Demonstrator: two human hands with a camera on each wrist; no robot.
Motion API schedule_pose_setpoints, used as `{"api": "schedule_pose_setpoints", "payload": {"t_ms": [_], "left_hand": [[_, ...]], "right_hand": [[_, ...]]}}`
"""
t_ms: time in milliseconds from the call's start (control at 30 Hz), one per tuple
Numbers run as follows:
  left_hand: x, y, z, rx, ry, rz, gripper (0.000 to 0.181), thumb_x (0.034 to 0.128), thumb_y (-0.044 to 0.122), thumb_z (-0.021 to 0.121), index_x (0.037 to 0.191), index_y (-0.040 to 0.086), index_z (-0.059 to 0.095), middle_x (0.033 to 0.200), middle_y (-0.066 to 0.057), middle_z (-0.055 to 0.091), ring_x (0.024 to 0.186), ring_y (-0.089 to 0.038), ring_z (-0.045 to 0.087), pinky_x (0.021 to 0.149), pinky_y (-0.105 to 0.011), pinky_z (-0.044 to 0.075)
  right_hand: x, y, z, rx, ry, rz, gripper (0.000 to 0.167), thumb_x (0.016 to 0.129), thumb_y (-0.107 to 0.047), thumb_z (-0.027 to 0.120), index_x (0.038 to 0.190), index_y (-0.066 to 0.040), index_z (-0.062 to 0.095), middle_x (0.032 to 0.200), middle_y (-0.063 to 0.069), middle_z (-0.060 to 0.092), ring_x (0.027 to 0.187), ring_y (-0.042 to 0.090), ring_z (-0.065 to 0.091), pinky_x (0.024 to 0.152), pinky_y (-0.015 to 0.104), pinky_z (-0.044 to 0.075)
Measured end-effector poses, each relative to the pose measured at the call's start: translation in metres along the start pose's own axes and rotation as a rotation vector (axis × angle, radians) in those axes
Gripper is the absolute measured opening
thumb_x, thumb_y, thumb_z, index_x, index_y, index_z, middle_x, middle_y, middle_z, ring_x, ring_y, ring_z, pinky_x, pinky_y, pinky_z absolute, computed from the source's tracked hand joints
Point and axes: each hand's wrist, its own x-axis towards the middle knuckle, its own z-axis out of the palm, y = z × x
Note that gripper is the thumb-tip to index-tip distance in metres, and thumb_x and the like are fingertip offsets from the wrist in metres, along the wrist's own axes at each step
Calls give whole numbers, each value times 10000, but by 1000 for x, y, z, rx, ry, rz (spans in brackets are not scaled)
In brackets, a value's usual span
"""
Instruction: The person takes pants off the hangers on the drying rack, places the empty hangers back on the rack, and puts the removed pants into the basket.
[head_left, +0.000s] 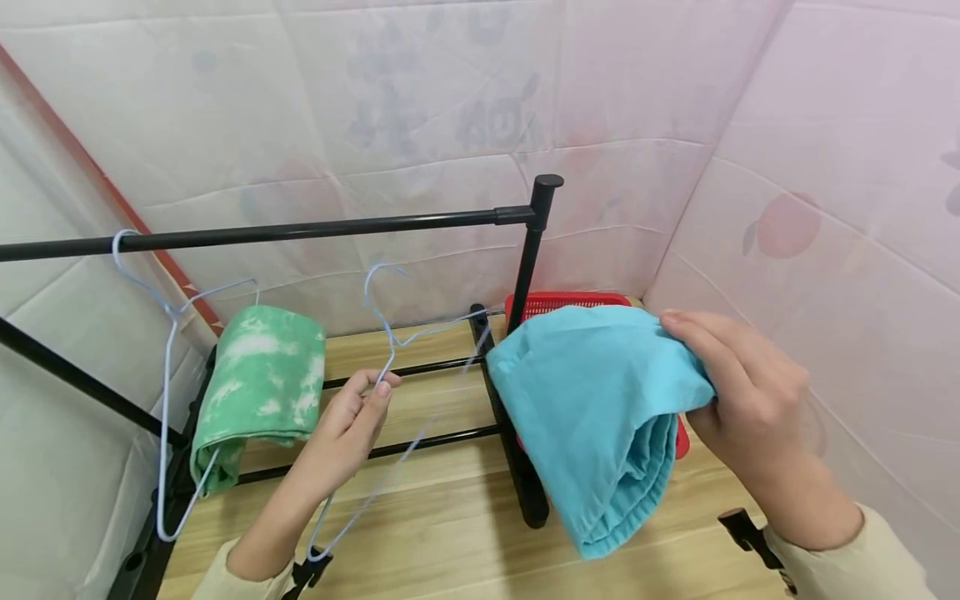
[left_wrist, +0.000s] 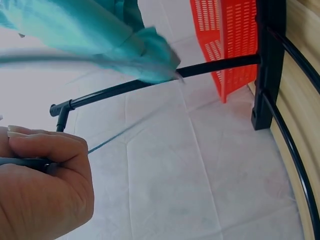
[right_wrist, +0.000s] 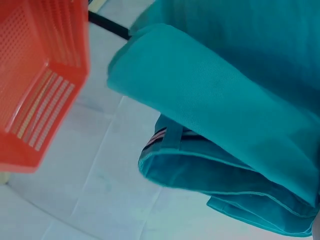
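My left hand [head_left: 348,425] pinches a light-blue wire hanger [head_left: 392,337] just below its hook, with thumb and fingers around the wire. The hanger is off the rail, its hook pointing up. At the right, my right hand [head_left: 757,392] grips a folded pair of turquoise pants [head_left: 585,400] by the edge, held in the air beside the hanger. A waistband with a belt loop [right_wrist: 173,135] shows in the right wrist view. The pants and the hanger's far end lie close together; whether they touch I cannot tell.
A black clothes rack's rail [head_left: 322,228] crosses behind my hands. On it hangs another blue hanger [head_left: 163,400] with a folded green-and-white tie-dye cloth [head_left: 262,367]. Behind the pants, a red basket [head_left: 577,298] stands by the rack's foot [head_left: 531,492] on the wood-look floor.
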Motion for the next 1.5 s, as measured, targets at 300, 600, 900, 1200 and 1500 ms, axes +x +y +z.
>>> {"api": "schedule_pose_setpoints", "payload": {"t_ms": [300, 600, 900, 1200, 1500], "left_hand": [[0, -2, -1, -33, -9, 1, 320, 1108, 275, 343, 1265, 19, 456, 540, 43, 308, 401, -62, 250, 339, -226, 224], [-4, -1, -3, -29, -7, -9, 316, 1108, 281, 346, 1259, 28, 458, 522, 45, 305, 385, -66, 247, 328, -227, 225], [-13, -2, -3, -25, 14, -14, 293, 1108, 265, 349, 1246, 36, 468, 521, 44, 304, 388, -74, 243, 338, -230, 223], [-15, -3, -2, -41, 32, -20, 280, 1106, 262, 363, 1248, 44, 464, 517, 46, 298, 383, -75, 245, 333, -233, 223], [-15, -4, 0, -42, 28, -22, 254, 1098, 238, 399, 1238, 41, 477, 506, 54, 305, 385, -67, 248, 334, -226, 210]], "right_hand": [[-16, 24, -13, -109, -180, 12, 351, 882, 59, 507, 1138, -35, 728, 1047, 126, 741, 782, 382, 676, 791, 371, 541], [-36, 60, -1, -145, -399, 51, 459, 841, 109, 533, 1244, -53, 680, 1131, 124, 713, 913, 376, 690, 699, 536, 546], [-52, 97, 23, -158, -581, 91, 486, 819, 101, 541, 1263, -68, 643, 1156, 115, 688, 971, 362, 674, 759, 534, 556], [-66, 123, 54, -148, -641, 79, 431, 841, 84, 607, 1230, -94, 658, 1108, 91, 705, 909, 328, 690, 667, 508, 563], [-89, 140, 65, -158, -713, 137, 451, 816, 69, 661, 1226, -118, 656, 1089, 128, 709, 911, 359, 679, 707, 554, 565]]}}
